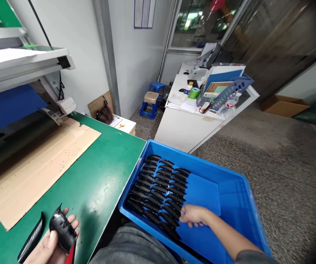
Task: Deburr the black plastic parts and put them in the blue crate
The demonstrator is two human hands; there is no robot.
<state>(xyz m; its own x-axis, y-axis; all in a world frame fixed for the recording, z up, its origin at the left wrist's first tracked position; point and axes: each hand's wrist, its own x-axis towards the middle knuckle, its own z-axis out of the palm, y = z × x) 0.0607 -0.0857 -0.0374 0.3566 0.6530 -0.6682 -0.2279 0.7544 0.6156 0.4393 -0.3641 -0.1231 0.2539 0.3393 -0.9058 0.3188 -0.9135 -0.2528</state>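
Observation:
My left hand point(53, 244) is closed around a glossy black curved plastic part point(62, 231), held over the green table. Beside that hand, a second black curved part point(32, 236) with a ribbed surface lies on the tabletop. A red object point(70, 255) shows partly beneath the held part. My right hand point(193, 215) reaches into a blue plastic bin point(229, 172), its fingers curled at the end of a black curved part point(171, 210). Several similar parts point(154, 198) lie in close rows along the bin's left side.
The green table point(100, 165) borders the bin; a cardboard sheet point(50, 161) lies on it under a metal-framed machine point(23, 60). Beyond the bin stands a white desk point(180, 128) with folders and bottles. Blue stools point(148, 110) and a cardboard box point(283, 105) stand on the floor.

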